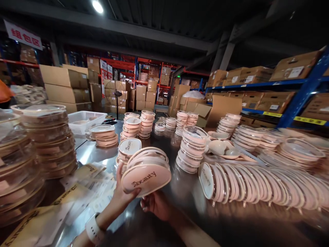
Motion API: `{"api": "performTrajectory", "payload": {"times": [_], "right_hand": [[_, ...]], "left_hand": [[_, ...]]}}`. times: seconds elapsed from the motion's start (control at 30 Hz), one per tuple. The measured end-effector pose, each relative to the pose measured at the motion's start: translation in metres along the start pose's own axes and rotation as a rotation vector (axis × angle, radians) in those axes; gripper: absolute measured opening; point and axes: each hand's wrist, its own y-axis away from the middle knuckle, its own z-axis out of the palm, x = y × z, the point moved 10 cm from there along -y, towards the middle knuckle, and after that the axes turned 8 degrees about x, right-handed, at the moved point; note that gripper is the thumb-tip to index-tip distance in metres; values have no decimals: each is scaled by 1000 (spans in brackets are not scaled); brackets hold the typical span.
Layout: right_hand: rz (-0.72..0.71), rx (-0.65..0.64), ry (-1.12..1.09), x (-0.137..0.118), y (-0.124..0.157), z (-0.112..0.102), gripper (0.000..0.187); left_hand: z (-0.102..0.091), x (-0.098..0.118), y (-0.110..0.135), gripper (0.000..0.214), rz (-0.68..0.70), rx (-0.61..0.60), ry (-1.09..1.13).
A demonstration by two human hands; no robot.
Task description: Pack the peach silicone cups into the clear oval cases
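Pink oval "Beauty" cases (146, 175), a short stack raised above the steel table (180, 192): left hand (122, 196) clamps its near edge, thumb on the printed face, right hand (156, 205) cups beneath, apparently keeping the stack together.

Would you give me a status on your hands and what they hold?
left hand and right hand both grip the stack of pink cases, lifted off the metal table. A row of pink cases to its right, clear-lidded stacks behind, apart.

Glossy pink plastic compact (146, 177), shiny reflective metal table (185, 192), clear plastic lids (194, 134), matt cardboard boxes (64, 76)
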Motion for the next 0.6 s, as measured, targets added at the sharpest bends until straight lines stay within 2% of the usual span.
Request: {"api": "performTrajectory", "payload": {"times": [0.07,0.13,0.17,0.33,0.43,0.5,0.6], "right_hand": [[-17,19,31,-4,0,-1,60],[-83,62,75,-16,-1,-7,58],[-134,95,103,-26,-1,-12,58],[-397,284,263,-90,8,-55,55],[-497,359,421,-119,26,-69,54],[-577,385,554,-127,40,-62,53],[-776,380,926,-115,56,-23,49]], "left_hand": [[12,-12,2,106,-129,-91,78],[16,-19,1,89,-185,-134,123],[15,-17,-2,85,-143,-140,98],[0,7,-18,90,251,-158,-268],[-11,16,-28,71,366,-144,-376],[-14,23,-30,48,428,-126,-438],[-9,34,-21,25,533,-82,-580]]}}
